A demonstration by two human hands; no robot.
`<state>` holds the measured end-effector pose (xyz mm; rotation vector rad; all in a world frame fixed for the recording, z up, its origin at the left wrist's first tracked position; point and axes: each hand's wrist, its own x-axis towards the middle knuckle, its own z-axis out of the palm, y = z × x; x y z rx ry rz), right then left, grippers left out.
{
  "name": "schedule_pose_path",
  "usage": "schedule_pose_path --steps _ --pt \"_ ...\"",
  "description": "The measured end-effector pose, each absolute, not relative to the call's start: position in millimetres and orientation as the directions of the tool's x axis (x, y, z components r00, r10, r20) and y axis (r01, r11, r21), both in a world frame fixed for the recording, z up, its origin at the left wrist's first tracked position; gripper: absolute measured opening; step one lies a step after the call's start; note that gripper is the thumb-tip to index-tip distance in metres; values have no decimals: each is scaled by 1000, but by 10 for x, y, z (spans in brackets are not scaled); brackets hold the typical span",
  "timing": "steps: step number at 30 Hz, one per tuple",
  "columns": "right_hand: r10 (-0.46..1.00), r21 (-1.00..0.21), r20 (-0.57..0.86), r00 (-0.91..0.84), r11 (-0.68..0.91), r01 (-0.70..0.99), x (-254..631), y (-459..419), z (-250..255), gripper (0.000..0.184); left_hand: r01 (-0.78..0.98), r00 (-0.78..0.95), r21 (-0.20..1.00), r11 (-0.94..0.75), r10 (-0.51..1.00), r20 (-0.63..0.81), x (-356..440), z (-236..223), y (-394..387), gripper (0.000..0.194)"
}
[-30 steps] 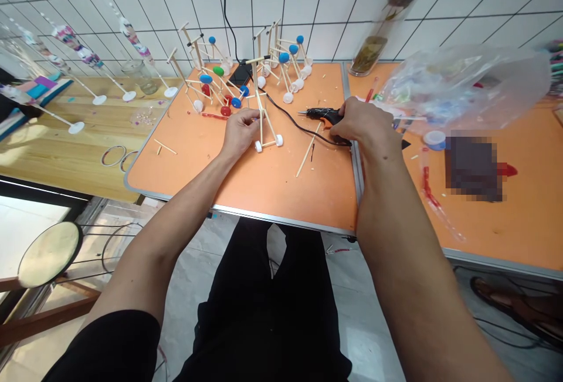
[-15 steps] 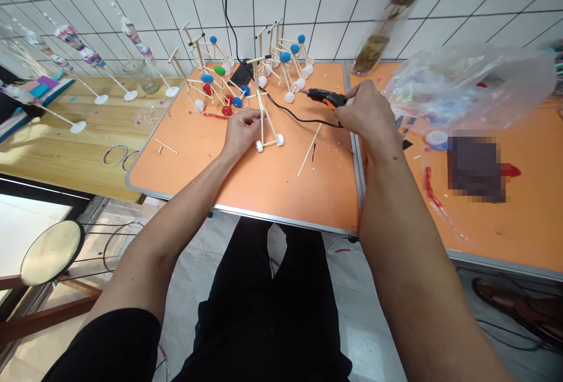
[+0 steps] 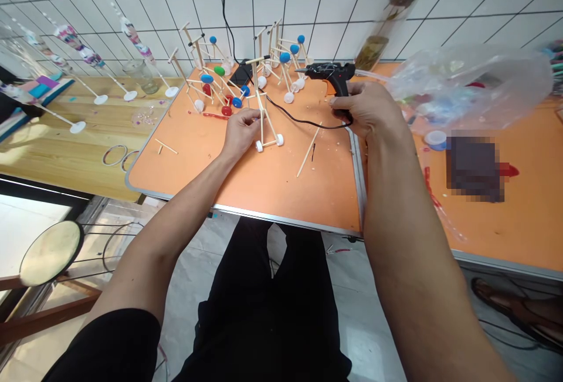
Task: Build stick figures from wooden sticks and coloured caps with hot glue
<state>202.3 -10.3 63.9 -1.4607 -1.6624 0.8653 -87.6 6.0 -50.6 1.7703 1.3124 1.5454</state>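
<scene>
My left hand (image 3: 240,134) grips a small upright frame of wooden sticks (image 3: 263,118) near its base, with white bottle-cap wheels (image 3: 268,145) at its foot on the orange tabletop (image 3: 246,191). My right hand (image 3: 366,109) holds a black hot glue gun (image 3: 329,75) with an orange trigger, its nozzle pointing left, above the table's far part. A black cord (image 3: 303,125) runs from the gun's handle behind the frame. The hands stand apart, and the gun's nozzle touches nothing I can see.
Several finished stick models (image 3: 246,80) with blue, green and red balls crowd the table's far side. Loose sticks (image 3: 309,148) lie nearby. A clear plastic bag (image 3: 468,83) and a glass bottle (image 3: 387,24) stand to the right. A wooden table (image 3: 79,147) with stick wands lies left.
My right hand has lifted the glue gun and carried it farther up the table, away from me. My left hand and the stick frame have stayed in place.
</scene>
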Motion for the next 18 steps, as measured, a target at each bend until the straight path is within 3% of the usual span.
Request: schedule_pose_path --steps 8,18 --pt "998 -996 -43 -48 -39 86 2105 113 431 46 366 -42 792 -489 842 538 -897 -530 70 15" --pt "993 -994 57 -102 65 86 2057 219 286 38 342 -45 801 -491 843 536 -867 -509 56 16"
